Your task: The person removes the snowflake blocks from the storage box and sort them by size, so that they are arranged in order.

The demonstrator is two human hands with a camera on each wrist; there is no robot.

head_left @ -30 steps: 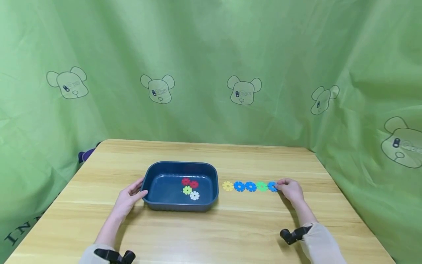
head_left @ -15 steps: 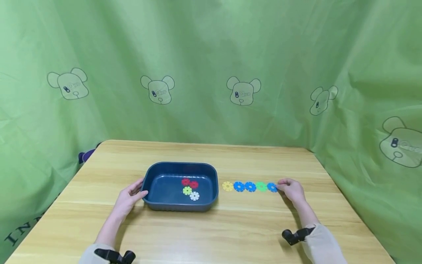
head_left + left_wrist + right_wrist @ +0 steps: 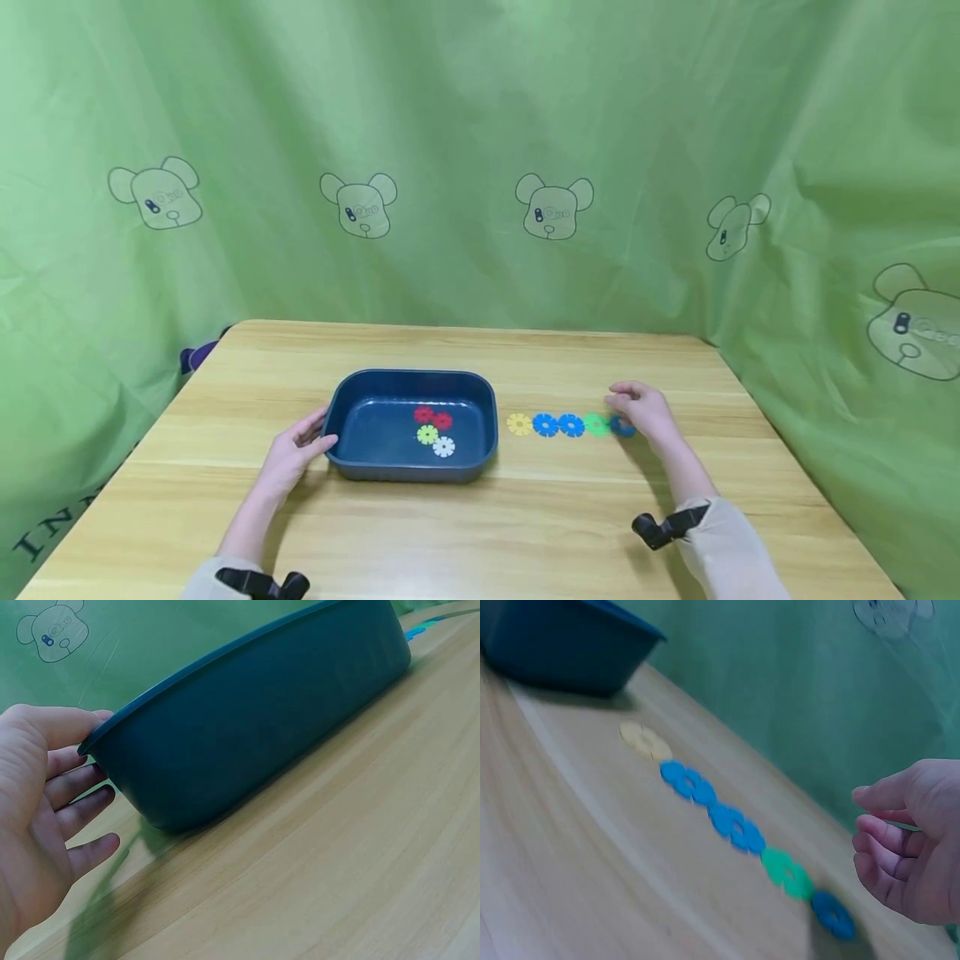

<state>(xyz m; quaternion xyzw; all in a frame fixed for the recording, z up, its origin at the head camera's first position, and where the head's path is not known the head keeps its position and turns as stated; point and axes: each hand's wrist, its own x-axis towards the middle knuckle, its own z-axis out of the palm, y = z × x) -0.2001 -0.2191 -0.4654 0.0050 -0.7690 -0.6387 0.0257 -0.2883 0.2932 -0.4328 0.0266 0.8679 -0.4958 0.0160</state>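
My left hand [image 3: 288,457] holds the left rim of a dark blue plastic basin [image 3: 412,472]; in the left wrist view its thumb lies at the rim and the fingers are along the outer wall. Inside the basin lie two red snowflake discs [image 3: 423,414], a yellow-green disc [image 3: 427,434] and a white disc [image 3: 444,447]. Right of it a row runs from a yellow disc [image 3: 513,424] through two blue discs [image 3: 566,425] and a green disc [image 3: 592,426] to a blue end disc [image 3: 832,915]. Above that end hovers my right hand [image 3: 647,412], fingers loosely bent, holding nothing.
Everything stands on a wooden table [image 3: 465,533]. A green curtain [image 3: 450,100] with printed bear heads hangs behind and at both sides. Something purple [image 3: 198,357] shows past the table's far left edge.
My right hand has let go of the blue end disc, lifted and moved a little left and away from me. The left hand, the basin and the discs stay where they were.
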